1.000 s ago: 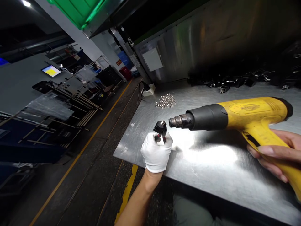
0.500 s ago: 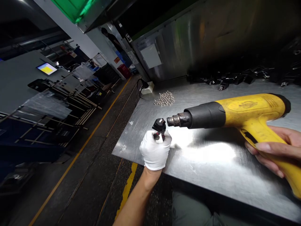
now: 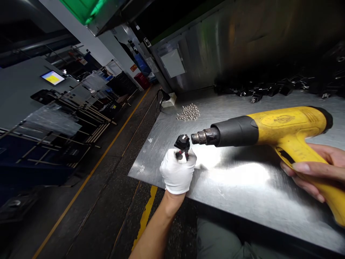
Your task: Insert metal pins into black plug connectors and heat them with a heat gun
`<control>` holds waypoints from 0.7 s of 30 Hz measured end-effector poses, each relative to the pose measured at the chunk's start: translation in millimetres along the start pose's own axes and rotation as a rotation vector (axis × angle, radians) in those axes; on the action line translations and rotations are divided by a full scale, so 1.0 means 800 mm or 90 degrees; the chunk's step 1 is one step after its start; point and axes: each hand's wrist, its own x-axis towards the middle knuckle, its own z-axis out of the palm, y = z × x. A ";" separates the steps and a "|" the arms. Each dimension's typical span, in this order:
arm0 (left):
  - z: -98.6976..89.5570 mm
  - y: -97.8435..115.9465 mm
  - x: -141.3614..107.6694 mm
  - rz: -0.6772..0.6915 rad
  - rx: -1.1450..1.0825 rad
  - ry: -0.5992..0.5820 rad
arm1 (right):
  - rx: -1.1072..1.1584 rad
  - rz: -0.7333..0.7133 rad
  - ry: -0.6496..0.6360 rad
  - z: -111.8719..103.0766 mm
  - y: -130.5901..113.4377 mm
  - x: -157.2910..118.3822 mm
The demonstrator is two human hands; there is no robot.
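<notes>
Two hands are working over a brushed metal counter (image 3: 153,144) in my remote feed. The left hand (image 3: 178,172), wearing a white glove, is holding a small black part (image 3: 182,142) up near the counter's near edge. Its fingers (image 3: 188,162) are clenched around a thin dark-and-red stem under the part's head, though the glove hides much of the stem from me. The bare right hand (image 3: 318,167) is gripping a yellow heat gun (image 3: 285,124) by its handle, with the fingers (image 3: 304,168) closed around it. The gun is hovering over the counter, and its scorched metal nozzle (image 3: 205,136) is pointing left at the black part, just beside it and not touching. I cannot tell whether the gun is blowing. Farther along the counter, a cluster of small silver metal pieces (image 3: 188,112) is lying beyond the nozzle, and a row of black parts (image 3: 258,94) is sitting along the far edge. At the far left corner, a white box (image 3: 168,100) is trailing a black cable (image 3: 159,102). A metal cabinet wall (image 3: 188,61) is rising behind the counter. To the left, a yellow floor line (image 3: 145,212) is running along dark flooring.
</notes>
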 end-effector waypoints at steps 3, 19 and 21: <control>0.000 0.001 0.000 0.000 -0.001 0.000 | -0.002 -0.001 0.000 0.000 -0.001 0.000; 0.000 0.002 0.001 -0.006 0.007 -0.002 | 0.004 -0.003 -0.001 -0.005 0.004 0.002; 0.000 0.002 0.001 -0.005 0.006 0.000 | 0.008 -0.009 -0.006 -0.006 0.006 0.003</control>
